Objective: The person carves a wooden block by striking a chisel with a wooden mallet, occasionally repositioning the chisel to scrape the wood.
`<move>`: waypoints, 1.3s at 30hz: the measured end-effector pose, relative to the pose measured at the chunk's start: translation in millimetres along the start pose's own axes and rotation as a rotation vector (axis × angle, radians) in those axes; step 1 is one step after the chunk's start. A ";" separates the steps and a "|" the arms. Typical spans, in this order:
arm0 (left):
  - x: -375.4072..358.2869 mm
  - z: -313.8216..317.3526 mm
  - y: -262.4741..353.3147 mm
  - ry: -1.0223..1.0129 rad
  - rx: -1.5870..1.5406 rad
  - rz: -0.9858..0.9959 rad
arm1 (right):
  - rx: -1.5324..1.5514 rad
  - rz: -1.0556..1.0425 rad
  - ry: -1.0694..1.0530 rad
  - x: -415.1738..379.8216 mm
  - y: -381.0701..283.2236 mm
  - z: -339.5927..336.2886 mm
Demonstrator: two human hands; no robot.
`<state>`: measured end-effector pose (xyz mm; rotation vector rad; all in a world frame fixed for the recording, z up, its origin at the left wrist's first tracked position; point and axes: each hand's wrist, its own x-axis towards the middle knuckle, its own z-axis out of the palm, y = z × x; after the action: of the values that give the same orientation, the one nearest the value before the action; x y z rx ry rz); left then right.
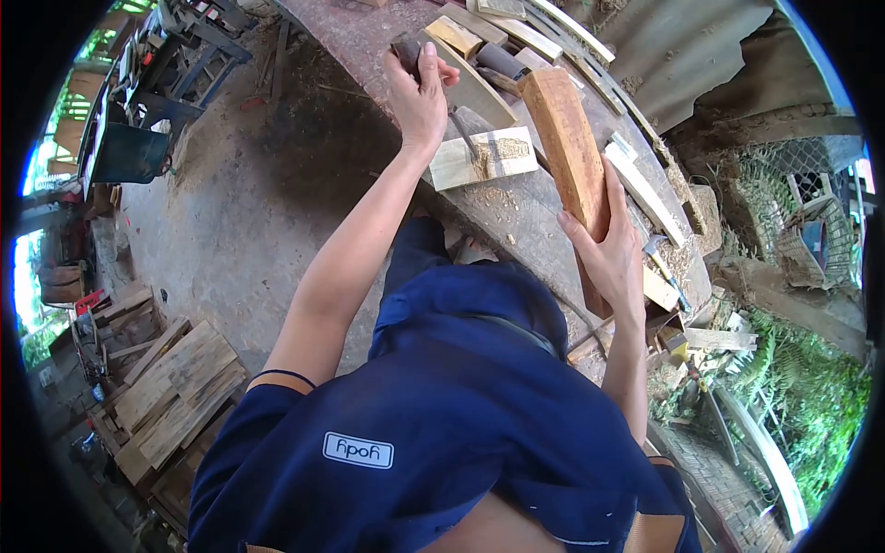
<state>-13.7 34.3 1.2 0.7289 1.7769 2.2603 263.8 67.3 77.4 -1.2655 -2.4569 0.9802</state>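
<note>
My left hand (421, 97) is closed round the dark handle (404, 48) of a chisel. Its thin metal shaft (464, 134) slants down to a pale wood block (502, 158), where the tip meets a rough, chipped patch. The block lies at the edge of the worktable (544, 230). On the right, my right hand (610, 240) grips a thick reddish-brown wooden bar (564, 129), thumb on one side and fingers on the other. The bar's far end points away from me, to the right of the pale block.
Several wood pieces (530, 37) lie at the table's far side. A hammer (666, 267) rests right of my right hand. Wood shavings (498, 198) dot the tabletop. Boards (180, 387) are stacked at lower left, and a dark green bin (129, 152) stands at upper left.
</note>
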 end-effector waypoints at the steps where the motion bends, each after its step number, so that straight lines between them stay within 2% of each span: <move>1: 0.1 -0.3 0.5 0.001 0.000 0.000 | 0.005 -0.009 0.005 0.3 0.5 0.3; 22: -18.5 4.5 7.7 0.013 -0.138 0.001 | -0.006 0.027 -0.024 4.8 -10.5 -1.4; 26: -23.0 6.7 10.6 -0.006 0.003 0.040 | -0.002 0.029 -0.027 7.4 -11.3 -1.8; 28: -27.0 9.4 15.8 -0.021 0.031 0.053 | 0.113 -0.018 -0.024 12.9 -17.1 -5.7; 32: -44.9 18.7 11.3 -0.114 -0.012 -0.005 | 0.389 -0.309 0.132 28.8 -63.1 -31.7; 34: -44.6 25.9 6.0 -0.156 0.038 0.131 | 0.578 -0.446 0.224 36.2 -92.8 -42.4; 35: -50.0 27.7 11.3 -0.156 0.130 0.190 | 0.579 -0.449 0.226 39.1 -97.1 -42.1; 37: -57.2 30.1 12.5 -0.166 0.121 0.263 | 0.385 -0.608 0.242 44.8 -103.2 -41.2; 38: -59.8 30.9 10.1 -0.180 0.108 0.331 | 0.092 -0.567 0.147 46.7 -102.5 -42.9; 39: -63.7 29.0 -3.6 -0.215 0.037 0.217 | -0.092 -0.548 0.046 51.6 -98.7 -40.8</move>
<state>54.6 33.2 -14.3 1.1757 1.7151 2.1814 187.3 86.2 166.0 -0.5606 -2.6138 0.6849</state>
